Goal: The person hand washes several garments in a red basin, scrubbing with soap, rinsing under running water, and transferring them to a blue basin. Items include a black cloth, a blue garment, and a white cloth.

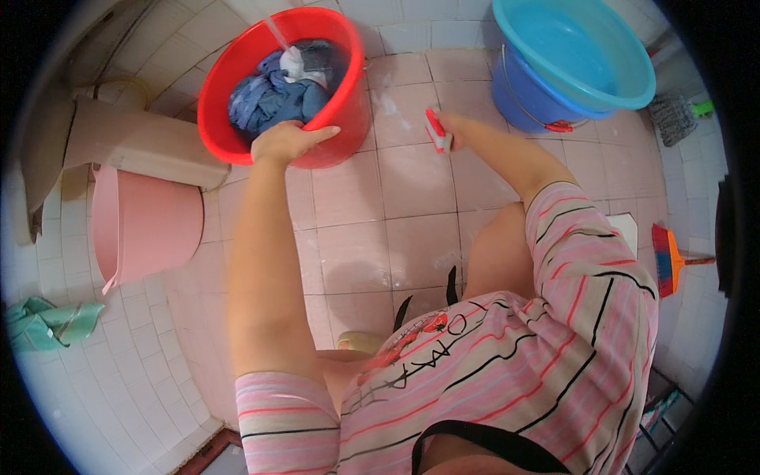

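My left hand (pixel 286 142) grips the near rim of a red plastic bucket (pixel 344 127), its thumb lying along the outside. Inside the bucket, wet blue clothes (pixel 276 98) and a white cloth (pixel 292 64) sit in water. A thin stream of water (pixel 275 31) falls into it from above. To the right of the bucket, my right hand (pixel 456 129) holds a red and white scrubbing brush (pixel 438 130) low over the pink tiled floor (pixel 415 178). Whether its bristles touch the tiles I cannot tell.
At the back right a light-blue basin (pixel 638 77) rests on a blue bucket (pixel 519 95). A grey mop head (pixel 673 119) and a broom (pixel 668 260) are by the right wall. On the left stand a pink tub (pixel 157 225) and a beige pedestal (pixel 148 142); a green cloth (pixel 53 325) hangs nearby.
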Motion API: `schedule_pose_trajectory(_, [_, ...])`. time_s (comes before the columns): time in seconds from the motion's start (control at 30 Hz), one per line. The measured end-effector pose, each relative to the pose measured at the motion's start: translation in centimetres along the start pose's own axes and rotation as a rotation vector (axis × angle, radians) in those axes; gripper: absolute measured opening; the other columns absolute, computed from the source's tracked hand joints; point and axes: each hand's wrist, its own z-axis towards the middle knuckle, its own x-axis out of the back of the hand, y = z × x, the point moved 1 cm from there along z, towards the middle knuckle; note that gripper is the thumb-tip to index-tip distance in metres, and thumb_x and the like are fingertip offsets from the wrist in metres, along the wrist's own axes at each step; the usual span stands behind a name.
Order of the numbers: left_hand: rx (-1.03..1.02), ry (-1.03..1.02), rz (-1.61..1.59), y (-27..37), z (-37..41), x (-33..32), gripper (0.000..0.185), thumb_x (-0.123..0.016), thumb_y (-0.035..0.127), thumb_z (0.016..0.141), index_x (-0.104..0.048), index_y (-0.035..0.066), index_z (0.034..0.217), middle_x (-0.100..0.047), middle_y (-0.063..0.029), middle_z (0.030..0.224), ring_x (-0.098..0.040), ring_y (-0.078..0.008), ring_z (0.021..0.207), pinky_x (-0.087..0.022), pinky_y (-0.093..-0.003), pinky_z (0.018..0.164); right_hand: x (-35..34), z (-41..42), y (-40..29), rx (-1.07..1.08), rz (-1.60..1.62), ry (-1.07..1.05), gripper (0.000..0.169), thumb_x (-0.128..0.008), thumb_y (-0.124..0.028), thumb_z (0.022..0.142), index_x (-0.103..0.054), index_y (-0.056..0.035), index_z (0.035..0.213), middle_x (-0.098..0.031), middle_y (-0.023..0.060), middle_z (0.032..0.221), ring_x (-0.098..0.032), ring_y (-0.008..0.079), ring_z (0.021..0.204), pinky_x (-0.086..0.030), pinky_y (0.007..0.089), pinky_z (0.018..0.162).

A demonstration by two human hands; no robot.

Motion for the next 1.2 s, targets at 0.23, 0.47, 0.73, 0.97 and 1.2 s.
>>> schedule_pose_trajectory(0.23, [-0.007, 0.042, 0.042, -0.4, 0.3, -0.4, 0.085, -0.054, 0.080, 0.059, -0.068, 0.010, 0.105, -0.068, -0.0077, 0.101, -0.063, -0.0222, 0.097, -0.047, -0.0333, 0.080, -1.1, -1.6, -0.2, -0.061, -0.374, 0.140, 0.021, -0.055, -0.037, 0.082, -0.053, -0.0159, 0.078, -0.054, 0.0038, 0.076, -0.051, 0.0184, 0.068, -0.039, 0.0369, 0.057])
schedule_pose_trajectory(0.47, [-0.024, 0.026, 0.040, 0.5, 0.7, 0.0, 0.085, -0.055, 0.081, 0.057, -0.069, 0.011, 0.103, -0.068, -0.0093, 0.099, -0.063, -0.0216, 0.096, -0.045, -0.0314, 0.082, 2.4, 0.7, -1.7, 0.103, -0.197, 0.307, 0.023, -0.059, -0.036, 0.079, -0.060, -0.0165, 0.091, -0.057, 0.0054, 0.092, -0.051, 0.0199, 0.082, -0.042, 0.0417, 0.064])
schedule_pose_trajectory(0.73, [0.014, 0.038, 0.076, -0.2, 0.1, -0.1, 0.087, -0.053, 0.081, 0.058, -0.068, 0.012, 0.106, -0.067, -0.0082, 0.103, -0.062, -0.0220, 0.098, -0.045, -0.0323, 0.084, 0.3, -8.1, -11.1, 0.378, 0.300, 0.195, 0.041, -0.060, -0.039, 0.081, -0.058, -0.0069, 0.107, -0.058, 0.0101, 0.105, -0.052, 0.0214, 0.098, -0.045, 0.0401, 0.072])
schedule_pose_trajectory(0.97, [0.008, 0.003, 0.076, -0.2, -0.8, 0.2, 0.089, -0.051, 0.083, 0.059, -0.066, 0.012, 0.110, -0.066, -0.0084, 0.108, -0.061, -0.0227, 0.103, -0.046, -0.0331, 0.086, -8.4, -16.6, -17.7, 1.092, 0.225, 0.153, 0.071, -0.067, -0.036, 0.078, -0.038, -0.0103, 0.137, -0.063, 0.0116, 0.097, -0.063, 0.0248, 0.078, -0.051, 0.0370, 0.064])
schedule_pose_trajectory(1.2, [-0.137, 0.089, 0.121, 1.7, 0.4, 0.8, 0.082, -0.051, 0.082, 0.060, -0.069, 0.014, 0.102, -0.069, -0.0095, 0.096, -0.064, -0.0249, 0.095, -0.049, -0.0348, 0.079, -20.4, -3.6, -25.3, 1.259, -1.117, 0.455, 0.074, -0.063, -0.029, 0.077, -0.028, -0.0334, 0.143, -0.038, 0.0252, 0.134, -0.042, 0.0447, 0.118, -0.041, 0.0477, 0.097])
